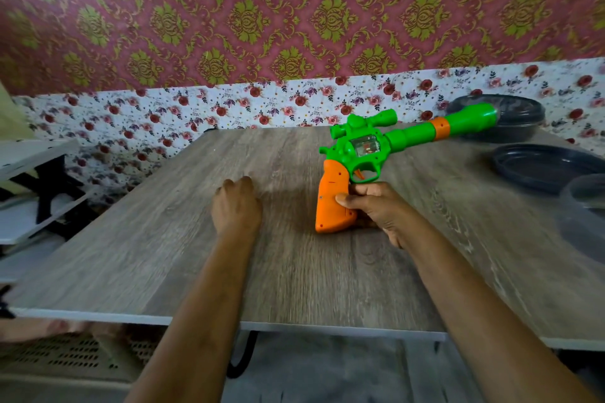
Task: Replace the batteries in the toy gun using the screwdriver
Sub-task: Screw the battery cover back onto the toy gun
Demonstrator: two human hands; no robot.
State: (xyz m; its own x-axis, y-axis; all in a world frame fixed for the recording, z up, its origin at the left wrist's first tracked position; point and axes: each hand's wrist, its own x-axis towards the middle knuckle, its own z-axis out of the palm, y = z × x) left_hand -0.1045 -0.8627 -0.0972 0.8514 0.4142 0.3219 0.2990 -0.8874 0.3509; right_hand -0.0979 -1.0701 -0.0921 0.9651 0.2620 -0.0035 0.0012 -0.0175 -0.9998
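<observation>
On the wooden counter [163,239], right hand [376,209] fingers grip the toy gun [357,154] by its orange handle, barrel pointing far right; left hand [237,203] rests beside it, fingers curled closed, empty.

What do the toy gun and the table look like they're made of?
The toy gun looks like moulded plastic: glossy, flat green and orange, with a clear window in its body. The table shows grey wood grain with a pale edge, so probably laminated board rather than solid wood, though the picture can't settle that.
</observation>
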